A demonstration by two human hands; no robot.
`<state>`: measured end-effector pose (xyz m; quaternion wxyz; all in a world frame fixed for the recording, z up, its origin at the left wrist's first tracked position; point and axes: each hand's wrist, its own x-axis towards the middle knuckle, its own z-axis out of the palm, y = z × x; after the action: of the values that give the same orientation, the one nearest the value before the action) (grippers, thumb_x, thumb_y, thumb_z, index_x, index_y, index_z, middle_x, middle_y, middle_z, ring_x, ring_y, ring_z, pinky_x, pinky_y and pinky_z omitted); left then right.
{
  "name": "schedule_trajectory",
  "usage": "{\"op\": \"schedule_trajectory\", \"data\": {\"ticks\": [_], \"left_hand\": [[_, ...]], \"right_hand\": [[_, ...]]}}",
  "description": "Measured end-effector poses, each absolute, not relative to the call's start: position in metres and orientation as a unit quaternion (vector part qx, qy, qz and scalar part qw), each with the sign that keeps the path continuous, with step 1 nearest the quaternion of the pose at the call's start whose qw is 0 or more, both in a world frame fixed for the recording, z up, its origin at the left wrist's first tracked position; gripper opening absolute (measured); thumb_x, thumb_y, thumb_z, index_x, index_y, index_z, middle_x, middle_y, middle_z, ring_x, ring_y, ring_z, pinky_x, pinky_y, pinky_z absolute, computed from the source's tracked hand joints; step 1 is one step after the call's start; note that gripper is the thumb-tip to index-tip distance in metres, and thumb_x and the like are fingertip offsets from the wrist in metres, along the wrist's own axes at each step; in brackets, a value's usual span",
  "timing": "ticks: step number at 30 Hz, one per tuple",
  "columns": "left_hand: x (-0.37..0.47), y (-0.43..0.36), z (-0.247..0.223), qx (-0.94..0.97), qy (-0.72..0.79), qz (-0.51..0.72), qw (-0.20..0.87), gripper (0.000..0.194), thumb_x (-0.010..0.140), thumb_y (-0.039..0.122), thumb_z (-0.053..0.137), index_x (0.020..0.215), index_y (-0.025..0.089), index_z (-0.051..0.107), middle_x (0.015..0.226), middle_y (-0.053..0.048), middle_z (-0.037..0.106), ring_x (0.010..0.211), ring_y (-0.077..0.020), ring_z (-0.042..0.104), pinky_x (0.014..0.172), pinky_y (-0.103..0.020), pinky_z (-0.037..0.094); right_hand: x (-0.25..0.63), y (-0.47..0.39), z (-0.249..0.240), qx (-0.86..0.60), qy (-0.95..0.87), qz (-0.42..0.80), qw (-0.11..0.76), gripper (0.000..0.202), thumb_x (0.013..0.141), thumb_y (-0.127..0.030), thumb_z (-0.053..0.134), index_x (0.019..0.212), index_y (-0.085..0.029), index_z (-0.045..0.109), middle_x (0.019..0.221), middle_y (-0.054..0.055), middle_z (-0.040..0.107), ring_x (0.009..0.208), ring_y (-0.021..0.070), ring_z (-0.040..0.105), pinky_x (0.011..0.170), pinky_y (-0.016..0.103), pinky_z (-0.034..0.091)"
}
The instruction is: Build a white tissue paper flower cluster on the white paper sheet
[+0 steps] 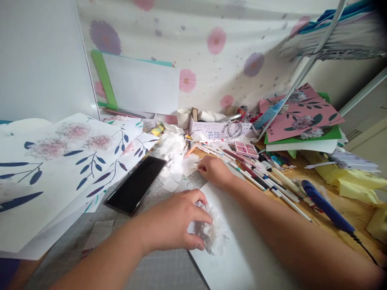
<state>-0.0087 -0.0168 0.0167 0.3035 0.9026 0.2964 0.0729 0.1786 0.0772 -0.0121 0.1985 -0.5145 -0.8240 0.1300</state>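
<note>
Flower (218,238), white, ruffled, part-hidden by left fingers (203,216), half-spread, grip unclear; right fingers (203,165) bunched, hold unclear, beside paper scraps (171,150); markers (247,176) rightward.

Left of centre, a strip of gray mat (155,195) is lying open between the phone (136,185) and the left forearm (148,231). At centre, paper scraps (171,151) (a loose white heap) are blocking the way beyond the right fingers (203,164), while right of centre, scattered pens (248,176) are crowding the counter (304,169).

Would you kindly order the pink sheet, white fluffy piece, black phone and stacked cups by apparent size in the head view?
1. Pink sheet
2. Black phone, white fluffy piece: too alike
3. Stacked cups
</note>
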Motion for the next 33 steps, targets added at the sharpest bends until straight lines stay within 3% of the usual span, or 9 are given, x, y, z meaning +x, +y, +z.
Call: {"op": "schedule_trajectory", "data": {"ticks": [7, 12, 21, 24, 28, 33], "left_hand": [[-0.01, -0.016, 0.014, 0.902, 0.29, 0.065, 0.313, 0.031, 0.068, 0.03, 0.08, 0.098, 0.034, 0.073, 0.124, -0.003, 0.054, 0.102, -0.0255, 0.06, 0.091, -0.039, 0.046], [-0.01, -0.016, 0.016, 0.898, 0.306, 0.043, 0.314, 0.03, 0.067, 0.03, 0.08, 0.096, 0.034, 0.074, 0.122, -0.004, 0.054, 0.107, -0.0277, 0.058, 0.091, -0.041, 0.046], [-0.01, -0.017, 0.017, 0.892, 0.306, 0.041, 0.332, 0.027, 0.066, 0.029, 0.081, 0.091, 0.034, 0.073, 0.12, 0.002, 0.054, 0.1, -0.0218, 0.059, 0.087, -0.031, 0.047], [-0.011, -0.016, 0.015, 0.89, 0.313, 0.039, 0.331, 0.033, 0.064, 0.03, 0.082, 0.095, 0.036, 0.073, 0.124, 0.002, 0.054, 0.106, -0.0241, 0.059, 0.092, -0.033, 0.045], [-0.011, -0.017, 0.015, 0.889, 0.314, 0.037, 0.331, 0.038, 0.066, 0.03, 0.082, 0.101, 0.039, 0.072, 0.128, 0.002, 0.052, 0.112, -0.0255, 0.056, 0.096, -0.035, 0.044], [-0.01, -0.017, 0.016, 0.89, 0.318, 0.018, 0.327, 0.032, 0.067, 0.03, 0.081, 0.097, 0.036, 0.072, 0.127, 0.001, 0.052, 0.112, -0.0255, 0.056, 0.095, -0.036, 0.044]], "right_hand": [[0.206, 0.04, 0.022, -0.476, -0.828, 0.202, 0.216, 0.013, 0.078, -0.021, 0.059, 0.066, -0.017, 0.06, 0.065, -0.002, 0.056, 0.062, 0.0119, 0.051, 0.058, 0.023, 0.037], [0.221, 0.008, 0.028, -0.315, -0.869, 0.315, 0.216, 0.011, 0.084, -0.018, 0.06, 0.08, -0.015, 0.07, 0.074, 0.004, 0.066, 0.07, 0.0131, 0.058, 0.064, 0.023, 0.044], [0.225, 0.0, 0.016, -0.276, -0.889, 0.326, 0.164, 0.019, 0.081, -0.009, 0.058, 0.087, -0.017, 0.074, 0.077, 0.004, 0.065, 0.068, 0.0121, 0.057, 0.064, 0.023, 0.044], [0.23, 0.0, 0.016, -0.279, -0.86, 0.366, 0.219, 0.022, 0.091, -0.024, 0.053, 0.091, -0.015, 0.073, 0.081, 0.006, 0.063, 0.074, 0.0141, 0.057, 0.069, 0.027, 0.045], [0.231, -0.002, 0.01, -0.317, -0.774, 0.431, 0.339, 0.044, 0.097, -0.047, 0.041, 0.085, -0.016, 0.07, 0.083, 0.006, 0.061, 0.076, 0.0151, 0.058, 0.071, 0.029, 0.047], [0.219, -0.009, 0.005, -0.36, -0.731, 0.446, 0.37, 0.039, 0.094, -0.047, 0.049, 0.069, -0.017, 0.057, 0.073, 0.001, 0.057, 0.061, 0.0106, 0.053, 0.057, 0.024, 0.043]]}}
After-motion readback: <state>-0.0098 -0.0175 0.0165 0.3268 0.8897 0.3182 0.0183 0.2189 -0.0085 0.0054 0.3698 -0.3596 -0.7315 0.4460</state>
